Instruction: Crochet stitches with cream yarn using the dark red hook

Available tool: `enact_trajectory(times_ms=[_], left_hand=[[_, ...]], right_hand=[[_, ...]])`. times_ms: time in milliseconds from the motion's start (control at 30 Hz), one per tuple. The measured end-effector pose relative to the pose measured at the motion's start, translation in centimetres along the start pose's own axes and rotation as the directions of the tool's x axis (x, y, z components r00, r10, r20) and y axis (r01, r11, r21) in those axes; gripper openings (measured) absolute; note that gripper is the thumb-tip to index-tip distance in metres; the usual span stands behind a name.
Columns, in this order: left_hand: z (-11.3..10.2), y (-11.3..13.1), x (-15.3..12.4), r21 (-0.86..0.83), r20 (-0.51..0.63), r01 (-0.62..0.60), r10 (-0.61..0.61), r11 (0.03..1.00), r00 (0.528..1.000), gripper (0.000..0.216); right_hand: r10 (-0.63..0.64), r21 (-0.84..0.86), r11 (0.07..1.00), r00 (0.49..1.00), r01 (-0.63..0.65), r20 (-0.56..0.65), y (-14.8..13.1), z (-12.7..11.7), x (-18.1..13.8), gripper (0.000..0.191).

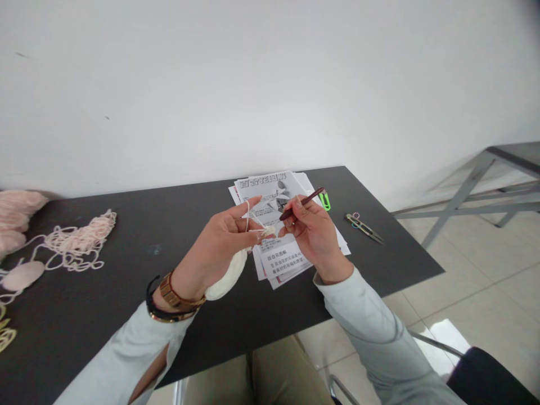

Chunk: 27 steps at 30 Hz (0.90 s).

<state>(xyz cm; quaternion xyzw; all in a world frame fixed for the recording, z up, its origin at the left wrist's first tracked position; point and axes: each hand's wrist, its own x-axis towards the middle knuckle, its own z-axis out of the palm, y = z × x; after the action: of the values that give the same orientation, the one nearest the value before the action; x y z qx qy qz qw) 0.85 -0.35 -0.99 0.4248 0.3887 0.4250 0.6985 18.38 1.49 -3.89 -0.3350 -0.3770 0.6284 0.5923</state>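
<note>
My left hand [219,242] is raised over the black table [169,225], fingers pinched on a cream crocheted piece [225,277] that hangs below the palm. White yarn [248,216] runs over its forefinger. My right hand [310,230] is closed around a dark red crochet hook [301,203], whose tip meets the work between the two hands. Both hands hover just above a stack of printed instruction sheets [280,256].
Pink yarn [78,242] lies tangled at the table's left, with pink balls [17,205] at the far left edge. Thread snips [363,228] and a green clip [324,200] lie right of the sheets. Another table's frame [485,197] stands at right; a chair [485,377] is lower right.
</note>
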Motion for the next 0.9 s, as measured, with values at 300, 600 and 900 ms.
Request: enact_trajectory(times_ms=[300,600,900], left_hand=[[0.0,0.2,0.0,0.053,-0.041,0.005,-0.003,0.999,0.999,0.091],[0.1,0.3,0.0,0.038,-0.044,0.009,-0.007,0.999,0.999,0.092],[0.2,0.2,0.0,0.047,-0.081,0.013,-0.009,0.999,0.997,0.087]], right_hand=[[-0.199,-0.117,0.973,0.980,0.199,0.009,-0.1,-0.3,-0.2,0.026],[-0.360,-0.261,0.897,0.932,0.357,0.038,0.0,-0.5,-0.7,0.020],[-0.542,-0.334,0.763,0.829,0.554,0.137,0.4,-0.5,-1.4,0.010]])
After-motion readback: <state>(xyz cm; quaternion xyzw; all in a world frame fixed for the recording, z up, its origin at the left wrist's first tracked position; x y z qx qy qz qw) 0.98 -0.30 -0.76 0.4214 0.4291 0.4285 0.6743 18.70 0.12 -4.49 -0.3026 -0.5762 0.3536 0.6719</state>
